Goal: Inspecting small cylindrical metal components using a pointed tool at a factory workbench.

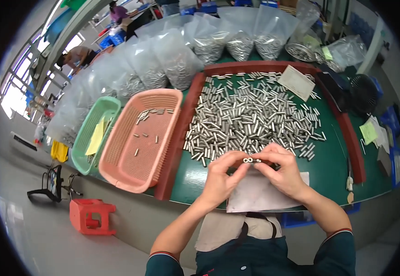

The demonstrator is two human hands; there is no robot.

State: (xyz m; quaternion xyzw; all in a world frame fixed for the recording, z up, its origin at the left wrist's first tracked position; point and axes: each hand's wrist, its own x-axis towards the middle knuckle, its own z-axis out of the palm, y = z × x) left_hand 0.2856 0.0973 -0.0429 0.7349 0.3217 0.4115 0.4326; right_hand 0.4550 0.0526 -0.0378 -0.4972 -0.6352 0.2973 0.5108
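Observation:
Both hands meet over the near edge of a green work surface. My left hand [222, 177] and my right hand [280, 170] together pinch a few small metal tubes [251, 160] end-on, their round openings facing the camera. Just beyond them lies a large heap of short silver metal tubes [250, 119] inside a red-brown rimmed tray [181, 133]. A grey sheet [255, 195] lies under my hands at the table edge.
A pink perforated basket [145, 170] with a few tubes and a green basket [82, 138] with a yellow slip sit to the left. Clear bags of tubes [172, 60] line the back. A small black fan [363, 92] stands right. A red stool [89, 216] is on the floor.

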